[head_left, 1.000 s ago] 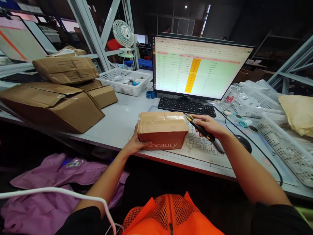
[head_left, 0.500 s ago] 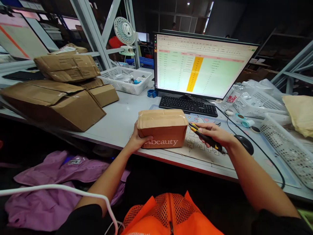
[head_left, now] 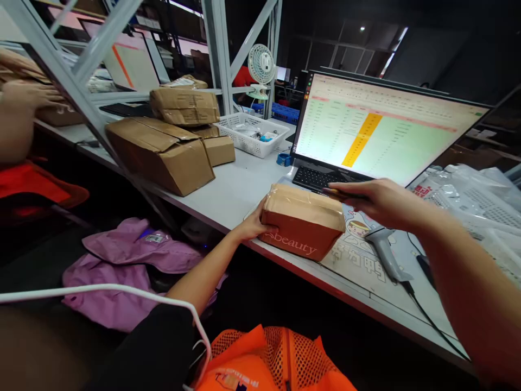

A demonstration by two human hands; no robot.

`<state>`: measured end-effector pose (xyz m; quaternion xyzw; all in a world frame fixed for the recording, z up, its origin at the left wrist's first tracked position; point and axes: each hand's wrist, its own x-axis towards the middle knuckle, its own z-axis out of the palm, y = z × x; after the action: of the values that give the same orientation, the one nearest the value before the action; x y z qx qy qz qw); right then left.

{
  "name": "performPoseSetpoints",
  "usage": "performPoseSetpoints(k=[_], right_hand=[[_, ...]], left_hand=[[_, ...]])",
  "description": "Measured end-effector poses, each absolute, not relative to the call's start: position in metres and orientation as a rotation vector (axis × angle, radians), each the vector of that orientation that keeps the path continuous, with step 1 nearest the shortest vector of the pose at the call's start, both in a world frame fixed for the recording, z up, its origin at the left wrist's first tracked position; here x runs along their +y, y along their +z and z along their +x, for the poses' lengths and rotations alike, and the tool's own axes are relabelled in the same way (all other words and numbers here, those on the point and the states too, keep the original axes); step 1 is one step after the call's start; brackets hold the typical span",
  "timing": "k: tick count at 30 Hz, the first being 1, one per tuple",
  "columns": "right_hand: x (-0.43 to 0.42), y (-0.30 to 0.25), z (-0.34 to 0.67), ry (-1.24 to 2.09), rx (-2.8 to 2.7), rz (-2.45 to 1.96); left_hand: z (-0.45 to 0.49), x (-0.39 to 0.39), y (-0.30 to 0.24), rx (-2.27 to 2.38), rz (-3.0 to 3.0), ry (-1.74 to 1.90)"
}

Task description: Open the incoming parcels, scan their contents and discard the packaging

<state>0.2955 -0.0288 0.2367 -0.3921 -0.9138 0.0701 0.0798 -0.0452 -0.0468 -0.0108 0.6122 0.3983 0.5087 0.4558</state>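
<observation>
A small brown cardboard box (head_left: 303, 220) with "beauty" printed on its front rests near the desk's front edge. Its taped top faces up. My left hand (head_left: 257, 222) is wrapped round the box's left end, thumb on the front face. Above the box's far right corner, my right hand (head_left: 380, 200) is closed round a black and yellow utility knife (head_left: 341, 192). The knife's tip is by the box's top; whether it touches the tape I cannot tell. A grey barcode scanner (head_left: 386, 254) lies on the desk to the right of the box.
Behind the box stand a black keyboard (head_left: 311, 178) and a lit monitor (head_left: 366, 130). Larger cardboard boxes (head_left: 163, 157) are stacked at left, beside a white basket (head_left: 254, 142). Plastic-wrapped baskets (head_left: 484, 201) sit at right. At far left shows another person's arm (head_left: 18, 119).
The view has swung left. My right hand has lifted the utility knife from the box's right side to above its far top edge. My left hand keeps its hold on the box.
</observation>
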Motion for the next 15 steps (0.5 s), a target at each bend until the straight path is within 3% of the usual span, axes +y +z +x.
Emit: performPoseSetpoints(k=[7,15], right_hand=[[-0.034,0.245,0.161,-0.187,-3.111,-1.001],[-0.034,0.240,0.179,-0.215,-3.143,-1.092]], left_hand=[[-0.047,-0.047,-0.010,0.952,1.560,1.238],[-0.048,-0.050,-0.007,0.966,1.537,1.223]])
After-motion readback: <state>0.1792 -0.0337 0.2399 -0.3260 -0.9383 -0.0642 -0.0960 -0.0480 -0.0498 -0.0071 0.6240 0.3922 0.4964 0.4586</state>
